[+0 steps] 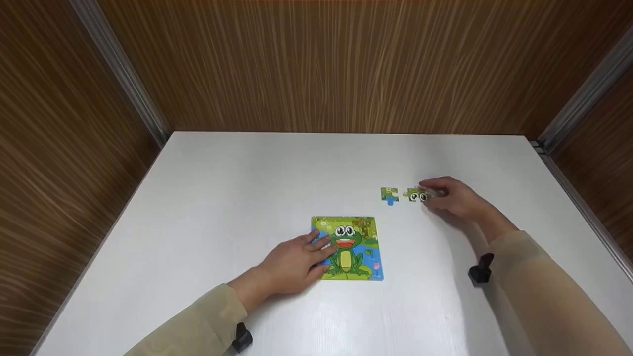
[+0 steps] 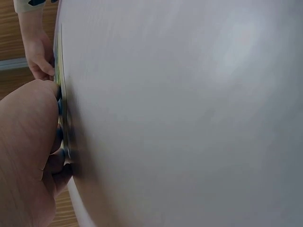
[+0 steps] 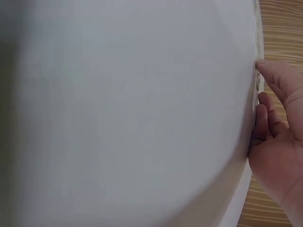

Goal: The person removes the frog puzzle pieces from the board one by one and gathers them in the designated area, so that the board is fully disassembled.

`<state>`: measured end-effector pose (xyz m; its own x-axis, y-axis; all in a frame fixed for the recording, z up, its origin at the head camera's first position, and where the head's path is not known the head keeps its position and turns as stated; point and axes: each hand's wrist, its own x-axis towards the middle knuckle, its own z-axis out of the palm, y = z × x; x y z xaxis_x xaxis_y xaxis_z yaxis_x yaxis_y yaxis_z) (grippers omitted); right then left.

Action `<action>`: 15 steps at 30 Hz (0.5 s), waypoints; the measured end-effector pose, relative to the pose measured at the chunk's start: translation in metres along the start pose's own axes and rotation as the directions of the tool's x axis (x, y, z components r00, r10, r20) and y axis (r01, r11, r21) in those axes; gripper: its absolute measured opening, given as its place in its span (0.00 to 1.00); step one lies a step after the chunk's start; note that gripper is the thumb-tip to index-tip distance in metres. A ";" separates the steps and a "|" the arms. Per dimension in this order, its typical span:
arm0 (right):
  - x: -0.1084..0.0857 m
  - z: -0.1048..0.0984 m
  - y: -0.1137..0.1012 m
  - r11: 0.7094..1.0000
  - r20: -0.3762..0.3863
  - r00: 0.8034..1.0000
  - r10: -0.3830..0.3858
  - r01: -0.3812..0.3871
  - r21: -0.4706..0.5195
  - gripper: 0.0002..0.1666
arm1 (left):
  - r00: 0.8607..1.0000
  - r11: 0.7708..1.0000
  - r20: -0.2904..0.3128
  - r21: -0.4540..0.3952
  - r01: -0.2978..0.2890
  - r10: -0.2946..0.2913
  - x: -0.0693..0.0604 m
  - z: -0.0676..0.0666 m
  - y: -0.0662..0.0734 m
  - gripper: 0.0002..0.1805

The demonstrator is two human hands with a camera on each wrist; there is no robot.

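Observation:
A square frog puzzle (image 1: 358, 252) lies on the white table in the head view. My left hand (image 1: 294, 262) rests on its left side, fingers spread and fairly straight over the picture. To the upper right, my right hand (image 1: 457, 198) pinches a puzzle piece with two cartoon eyes (image 1: 415, 196) between thumb and fingers, at table level. Just left of that piece lies a green and blue puzzle piece (image 1: 389, 195), apart from it. In the left wrist view the puzzle is seen edge-on beside my left hand (image 2: 28, 142). The right wrist view shows my right hand (image 3: 284, 123) low at the table.
The white table (image 1: 222, 198) is bounded by a wood-grain panel (image 1: 316, 64) at the back and further panels at both sides. Metal strips run along the panel corners. Each sleeved wrist carries a small black device.

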<state>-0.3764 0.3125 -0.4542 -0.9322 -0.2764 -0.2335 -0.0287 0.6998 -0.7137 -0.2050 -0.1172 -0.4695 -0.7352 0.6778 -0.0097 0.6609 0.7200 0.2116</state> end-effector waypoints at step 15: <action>-0.027 0.000 -0.032 0.983 -0.100 0.980 -0.173 0.177 0.038 0.24 | 0.999 1.000 0.052 -0.008 0.018 -0.017 0.001 -0.003 0.001 0.30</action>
<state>-0.3502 0.2977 -0.4251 -0.9444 -0.3262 -0.0398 -0.1797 0.6139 -0.7687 -0.2050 -0.1160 -0.4666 -0.7376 0.6722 -0.0639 0.6468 0.7306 0.2187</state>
